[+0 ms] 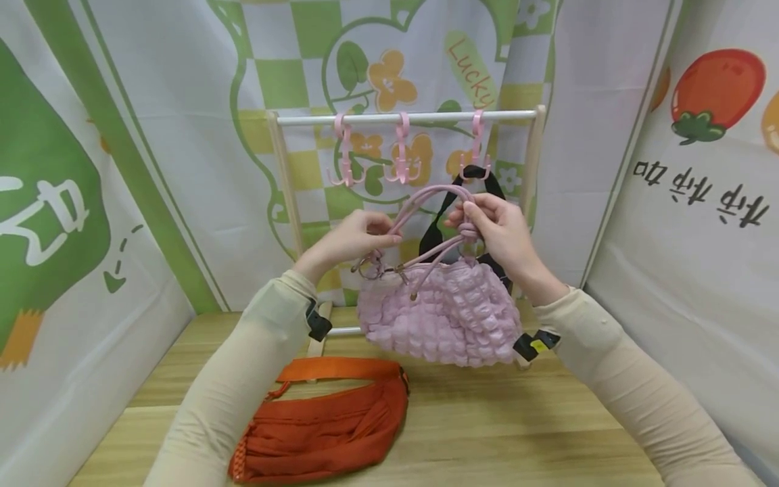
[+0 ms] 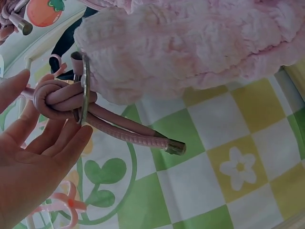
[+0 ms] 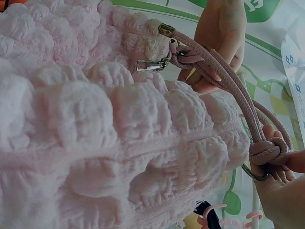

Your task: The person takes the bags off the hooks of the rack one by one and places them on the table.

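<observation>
The pink bag (image 1: 438,314), puffy and gathered, is held up in the middle of the scene. Behind it, on the far side, spreads a green-and-white checked backdrop (image 1: 280,84) lettered "Lucky". The wooden table (image 1: 517,433) runs across the near part below. A rack (image 1: 426,118) with wooden posts and a pale bar stands far back, behind the pink bag. An orange bag (image 1: 322,429) lies on the table, near and left, its strap toward the far side. A black strap (image 1: 431,241) hangs from the rack at the right, partly hidden by the pink bag. The pink bag's handle (image 1: 435,189) arches upward between the hands. The left hand (image 1: 359,233) pinches its left part between thumb and fingers; the right hand (image 1: 502,226) is clamped on its right end, by a knot (image 1: 467,231). Three pink hooks (image 1: 403,150) hang along the bar, two left and one right. Smallest are a metal ring (image 2: 86,88) by the left hand and a zipper pull (image 3: 151,65) on the pink bag.
</observation>
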`<state>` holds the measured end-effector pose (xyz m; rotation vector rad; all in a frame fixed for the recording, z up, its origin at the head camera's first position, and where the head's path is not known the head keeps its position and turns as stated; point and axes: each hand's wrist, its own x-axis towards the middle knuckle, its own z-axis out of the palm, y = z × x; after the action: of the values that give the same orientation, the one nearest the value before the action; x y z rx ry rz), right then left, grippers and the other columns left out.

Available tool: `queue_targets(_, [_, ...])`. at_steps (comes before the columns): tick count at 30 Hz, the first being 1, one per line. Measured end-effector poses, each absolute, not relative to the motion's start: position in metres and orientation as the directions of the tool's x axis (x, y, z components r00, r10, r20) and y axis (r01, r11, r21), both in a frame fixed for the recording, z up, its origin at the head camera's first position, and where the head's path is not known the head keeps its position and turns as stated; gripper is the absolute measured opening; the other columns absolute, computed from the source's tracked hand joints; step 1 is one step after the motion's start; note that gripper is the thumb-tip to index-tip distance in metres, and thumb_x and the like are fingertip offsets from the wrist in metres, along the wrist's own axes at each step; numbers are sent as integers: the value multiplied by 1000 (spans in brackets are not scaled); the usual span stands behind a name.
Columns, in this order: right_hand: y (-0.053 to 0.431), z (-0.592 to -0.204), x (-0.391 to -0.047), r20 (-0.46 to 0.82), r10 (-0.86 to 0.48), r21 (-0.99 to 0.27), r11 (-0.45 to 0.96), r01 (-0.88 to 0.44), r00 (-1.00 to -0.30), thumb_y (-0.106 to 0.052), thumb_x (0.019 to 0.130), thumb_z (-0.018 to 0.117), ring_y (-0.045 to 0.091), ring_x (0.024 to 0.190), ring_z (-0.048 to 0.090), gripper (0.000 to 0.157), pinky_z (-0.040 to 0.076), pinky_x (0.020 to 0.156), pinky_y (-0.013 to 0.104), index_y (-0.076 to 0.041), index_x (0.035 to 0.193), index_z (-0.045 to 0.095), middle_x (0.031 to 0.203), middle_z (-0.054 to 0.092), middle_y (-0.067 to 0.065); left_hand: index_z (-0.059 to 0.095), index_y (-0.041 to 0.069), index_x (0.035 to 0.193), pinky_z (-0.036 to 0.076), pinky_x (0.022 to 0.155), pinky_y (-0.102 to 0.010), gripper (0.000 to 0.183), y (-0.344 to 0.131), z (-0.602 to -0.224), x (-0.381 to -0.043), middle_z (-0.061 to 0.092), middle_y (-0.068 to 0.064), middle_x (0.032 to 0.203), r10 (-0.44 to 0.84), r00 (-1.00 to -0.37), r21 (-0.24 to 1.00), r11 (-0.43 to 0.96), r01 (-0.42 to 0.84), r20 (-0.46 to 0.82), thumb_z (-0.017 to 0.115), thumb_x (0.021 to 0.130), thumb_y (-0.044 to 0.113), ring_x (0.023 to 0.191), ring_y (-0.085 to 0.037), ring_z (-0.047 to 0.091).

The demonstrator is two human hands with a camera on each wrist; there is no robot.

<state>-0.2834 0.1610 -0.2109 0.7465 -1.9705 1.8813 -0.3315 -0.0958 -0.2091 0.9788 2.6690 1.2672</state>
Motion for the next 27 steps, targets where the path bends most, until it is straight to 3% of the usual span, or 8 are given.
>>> queue_targets(8, [167, -213, -283, 548, -147, -833, 1, -554, -824, -16, 98, 52, 10, 82, 69, 29, 55, 67, 18, 7, 115, 56, 88, 71, 2, 64, 3, 102, 50, 69, -29, 24, -97, -211, -332, 67, -6, 93, 543, -798, 694, 469, 546, 262, 62, 92, 25, 77, -18, 57])
queue_targets(15, [170, -216, -282, 514, -123, -855, -1, -518, -849, -18, 98, 52, 11, 82, 69, 29, 55, 67, 18, 4, 116, 57, 89, 71, 2, 64, 4, 102, 46, 62, -27, 24, -97, -212, -332, 64, -3, 85, 529, -802, 705, 455, 544, 277, 61, 93, 27, 69, -15, 51])
queue_targets(23, [173, -219, -283, 515, -113, -854, 11, -519, -850, -18, 98, 52, 10, 81, 70, 27, 56, 67, 18, 2, 114, 58, 87, 70, 0, 60, 5, 103, 49, 65, -27, 21, -97, -212, -329, 69, -8, 100, 525, -809, 738, 430, 519, 263, 54, 97, 25, 83, -19, 60])
queue_targets(27, [175, -220, -285, 526, -100, -847, 23, -531, -844, -19, 98, 52, 11, 80, 70, 23, 55, 66, 19, 0, 109, 60, 86, 70, 0, 57, 3, 103, 51, 61, -28, 21, -95, -211, -329, 68, -14, 100, 527, -811, 757, 414, 506, 254, 52, 98, 23, 76, -17, 60])
